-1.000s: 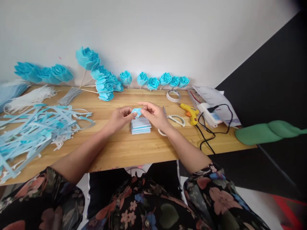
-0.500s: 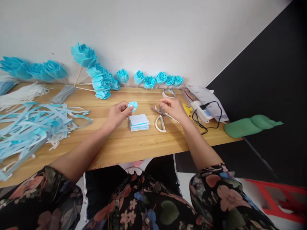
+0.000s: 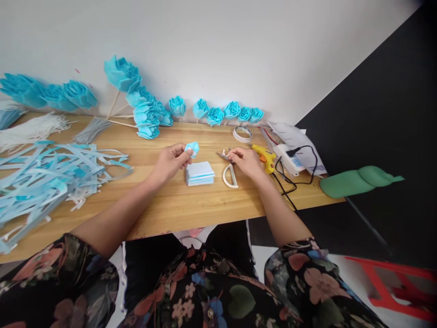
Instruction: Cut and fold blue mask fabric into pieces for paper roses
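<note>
Between the thumb and fingers of my left hand (image 3: 173, 160) is a small folded piece of light blue fabric (image 3: 192, 148). It is held just above and behind a stack of pale blue and white fabric pieces (image 3: 200, 173) on the table. My right hand (image 3: 246, 161) is low over the scissors (image 3: 231, 176), fingertips pinched close to the blades. The scissors lie with one white handle loop showing; the other is hidden under the hand. A tiny white scrap (image 3: 224, 153) sits beside the blades at my fingertips. What the fingertips hold cannot be made out.
Right of my right hand lies a yellow glue gun (image 3: 266, 156) with its black cord, near a white power strip (image 3: 288, 159). A tape roll (image 3: 242, 134) and blue fabric flowers (image 3: 215, 116) are behind. Fabric strips (image 3: 51, 177) cover the left; a green bottle (image 3: 355, 181) lies right.
My right hand has moved down over the scissors, covering one handle. More of the glue gun now shows beside it. My left hand keeps its hold on the folded fabric. The view has shifted slightly.
</note>
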`<state>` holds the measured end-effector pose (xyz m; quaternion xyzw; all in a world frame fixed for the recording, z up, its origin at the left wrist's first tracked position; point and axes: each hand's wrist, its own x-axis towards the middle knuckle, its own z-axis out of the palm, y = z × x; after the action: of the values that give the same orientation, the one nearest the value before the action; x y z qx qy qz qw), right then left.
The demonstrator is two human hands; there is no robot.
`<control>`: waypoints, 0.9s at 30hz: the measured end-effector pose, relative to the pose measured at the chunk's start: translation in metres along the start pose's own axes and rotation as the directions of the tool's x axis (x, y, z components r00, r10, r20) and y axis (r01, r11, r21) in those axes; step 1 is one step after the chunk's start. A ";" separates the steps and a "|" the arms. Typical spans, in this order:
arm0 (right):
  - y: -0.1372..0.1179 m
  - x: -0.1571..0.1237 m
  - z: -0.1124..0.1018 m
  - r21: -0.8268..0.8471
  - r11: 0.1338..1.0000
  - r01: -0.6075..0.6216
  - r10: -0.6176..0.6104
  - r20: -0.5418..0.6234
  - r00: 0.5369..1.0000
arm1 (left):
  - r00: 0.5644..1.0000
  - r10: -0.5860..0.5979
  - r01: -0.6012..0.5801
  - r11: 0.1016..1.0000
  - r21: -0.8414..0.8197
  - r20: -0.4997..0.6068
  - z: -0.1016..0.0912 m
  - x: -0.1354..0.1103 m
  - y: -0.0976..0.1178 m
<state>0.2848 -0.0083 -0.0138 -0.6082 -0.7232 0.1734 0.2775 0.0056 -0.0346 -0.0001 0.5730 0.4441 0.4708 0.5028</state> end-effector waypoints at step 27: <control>0.007 -0.007 0.005 0.182 0.979 0.092 -0.078 -0.081 0.994 | 0.999 -0.010 0.007 0.999 0.050 0.054 0.003 -0.004 0.005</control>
<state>0.2876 -0.0133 -0.0235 -0.5542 -0.7186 0.2055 0.3665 0.0081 -0.0398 0.0044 0.5960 0.4445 0.4418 0.5021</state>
